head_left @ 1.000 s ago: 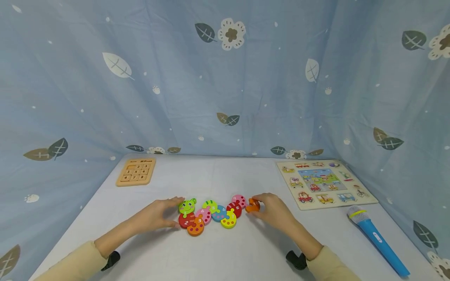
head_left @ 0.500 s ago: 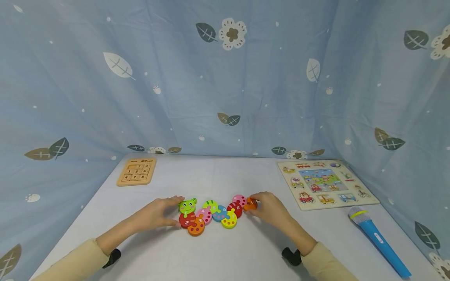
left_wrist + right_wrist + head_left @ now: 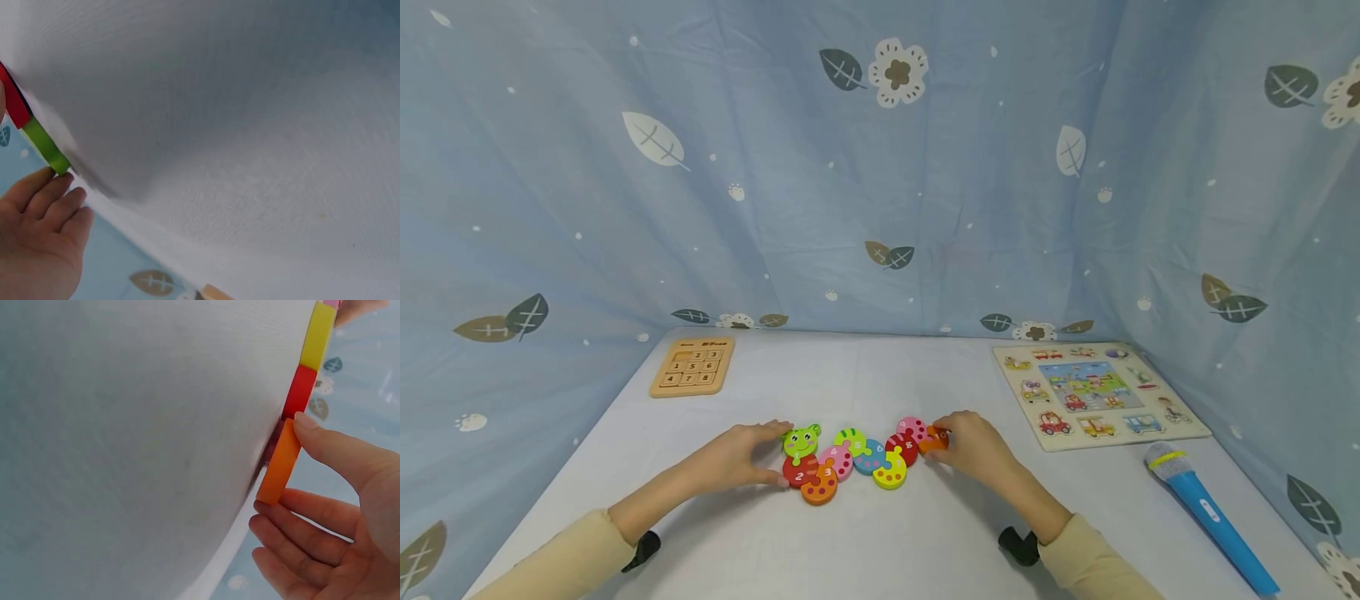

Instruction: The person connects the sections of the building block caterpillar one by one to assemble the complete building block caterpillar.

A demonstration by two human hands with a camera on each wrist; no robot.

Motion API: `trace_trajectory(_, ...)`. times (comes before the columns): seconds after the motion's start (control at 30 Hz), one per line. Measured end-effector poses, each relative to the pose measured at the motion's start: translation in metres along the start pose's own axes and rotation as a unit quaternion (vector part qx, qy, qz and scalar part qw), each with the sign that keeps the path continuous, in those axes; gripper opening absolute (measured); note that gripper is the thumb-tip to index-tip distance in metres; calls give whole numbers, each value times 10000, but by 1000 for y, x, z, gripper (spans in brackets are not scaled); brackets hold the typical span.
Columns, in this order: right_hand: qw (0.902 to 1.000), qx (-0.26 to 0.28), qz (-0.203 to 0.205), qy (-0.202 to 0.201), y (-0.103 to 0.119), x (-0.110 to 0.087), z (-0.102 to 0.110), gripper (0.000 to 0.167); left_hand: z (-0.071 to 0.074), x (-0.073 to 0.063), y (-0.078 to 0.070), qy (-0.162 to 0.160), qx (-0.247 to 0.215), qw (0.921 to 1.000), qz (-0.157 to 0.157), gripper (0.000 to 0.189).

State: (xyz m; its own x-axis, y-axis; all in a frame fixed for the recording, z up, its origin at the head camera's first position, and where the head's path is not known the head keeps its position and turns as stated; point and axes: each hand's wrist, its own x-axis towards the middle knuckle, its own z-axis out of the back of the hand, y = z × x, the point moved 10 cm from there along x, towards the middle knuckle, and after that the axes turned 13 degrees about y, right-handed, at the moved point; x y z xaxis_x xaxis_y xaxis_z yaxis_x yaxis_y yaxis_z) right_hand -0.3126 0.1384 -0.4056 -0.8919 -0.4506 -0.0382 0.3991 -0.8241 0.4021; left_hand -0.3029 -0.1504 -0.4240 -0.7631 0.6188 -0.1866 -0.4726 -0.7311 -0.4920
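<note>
A wooden caterpillar puzzle [image 3: 869,457] of numbered, coloured pieces lies in a wavy row on the white table. My left hand [image 3: 733,458] holds its left end: fingertips at the green head piece [image 3: 801,442], thumb at the red piece marked 2 [image 3: 797,472]. Between thumb and fingers my right hand [image 3: 981,446] pinches an orange puzzle piece [image 3: 933,440] at the other end, against the pink piece [image 3: 913,429]. Seen from the right wrist, that orange puzzle piece [image 3: 279,464] is tilted, slightly raised over the pink one. Its right side is hidden by the fingers in the head view.
At the back left lies a wooden number slide puzzle [image 3: 692,367]. A vehicle picture puzzle board [image 3: 1097,393] lies at the back right, with a blue toy microphone [image 3: 1213,521] in front of it. A blue patterned curtain [image 3: 880,183] surrounds the table [image 3: 865,550].
My right hand has moved slightly left with the orange puzzle piece, bringing it from beside the pink piece up against it. The left hand has stayed at the head end.
</note>
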Motion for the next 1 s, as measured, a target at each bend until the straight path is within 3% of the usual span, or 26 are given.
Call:
trace_trajectory(0.47,9996,-16,-285,43,-3,-6,1,34,0,6,-6,28,27,10000,0,86)
trace_trajectory(0.83,9996,-103,-228,101,-2,-5,-2,34,0,9,-7,138,30,9999,-70,84)
trace_trajectory(1.0,9994,182,-240,178,-9,-5,-3,40,-1,10,-4,104,11,9999,-27,86)
